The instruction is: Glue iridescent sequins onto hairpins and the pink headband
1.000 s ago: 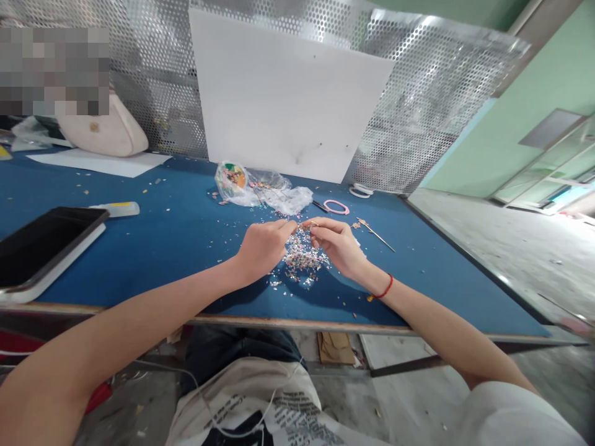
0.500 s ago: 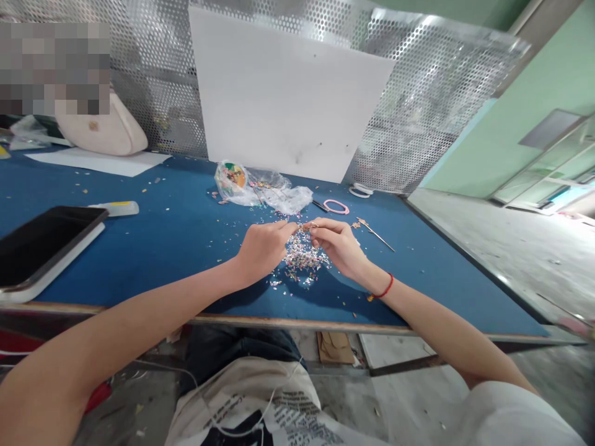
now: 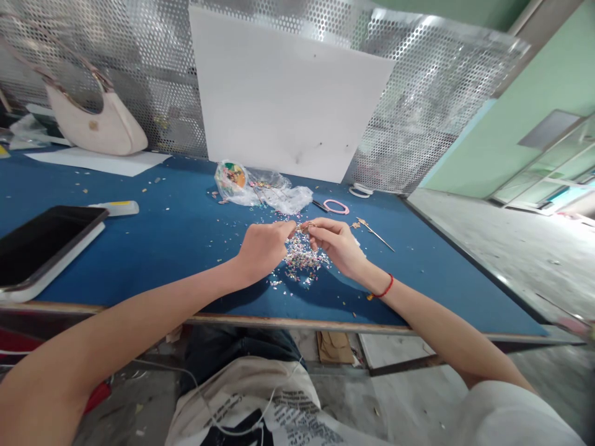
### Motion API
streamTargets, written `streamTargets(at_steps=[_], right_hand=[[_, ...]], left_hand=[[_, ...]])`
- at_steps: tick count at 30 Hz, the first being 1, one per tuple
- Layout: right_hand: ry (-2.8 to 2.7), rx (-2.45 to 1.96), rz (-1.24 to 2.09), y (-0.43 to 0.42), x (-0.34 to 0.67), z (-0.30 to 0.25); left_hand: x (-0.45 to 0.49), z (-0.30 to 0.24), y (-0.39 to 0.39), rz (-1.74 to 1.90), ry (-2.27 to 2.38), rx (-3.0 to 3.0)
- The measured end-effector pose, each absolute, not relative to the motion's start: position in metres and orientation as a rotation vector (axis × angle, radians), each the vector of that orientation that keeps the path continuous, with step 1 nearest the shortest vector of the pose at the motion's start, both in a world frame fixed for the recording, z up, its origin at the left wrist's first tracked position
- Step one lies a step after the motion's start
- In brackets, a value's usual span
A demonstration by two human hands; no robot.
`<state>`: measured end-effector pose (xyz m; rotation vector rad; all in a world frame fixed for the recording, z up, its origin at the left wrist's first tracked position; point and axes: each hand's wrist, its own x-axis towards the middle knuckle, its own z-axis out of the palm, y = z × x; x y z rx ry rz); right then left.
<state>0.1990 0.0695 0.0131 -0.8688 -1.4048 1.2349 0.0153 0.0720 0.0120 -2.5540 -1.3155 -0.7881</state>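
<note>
The left hand (image 3: 264, 249) and the right hand (image 3: 337, 243) are meeting above the far edge of a pile of sequins (image 3: 302, 263), with the wrists spread apart and the fingertips (image 3: 315, 228) coming together. Both grips are closed on a small gold piece (image 3: 304, 227), pinching it between the thumbs and fingers. The piece is hanging in the air just beyond the pile, about midway between the hands, so neither hand is clearly nearer. It is so small and so hidden by the fingers that its long axis cannot be made out.

The pile is lying loose on a blue surface (image 3: 167, 260), with stray sequins scattering outward from it. A red string bracelet (image 3: 385, 287) is circling the right wrist. Beyond the pile, a crumpled plastic bag (image 3: 263, 192) is lying toward the far left, and a pink ring (image 3: 336, 207) is resting toward the far right. To the right of the pile, a thin metal pin (image 3: 375, 236) is slanting across the surface. Well left of the pile, a black tablet (image 3: 46, 244) is lying near the front edge.
</note>
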Motion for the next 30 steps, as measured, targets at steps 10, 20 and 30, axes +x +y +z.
streamTargets(at_steps=[10, 20, 30], right_hand=[[-1.461, -0.836, 1.141, 0.0717, 0.2002, 0.0085], [-1.48, -0.853, 1.149, 0.0757, 0.2039, 0.0081], [-1.514, -0.863, 1.109, 0.0738, 0.2037, 0.0092]], left_hand=[[0.0155, 0.0153, 0.068, -0.671, -1.297, -2.584], [0.015, 0.0145, 0.0723, -0.791, -1.349, -2.59], [0.0159, 0.0151, 0.0718, -0.765, -1.345, -2.585]])
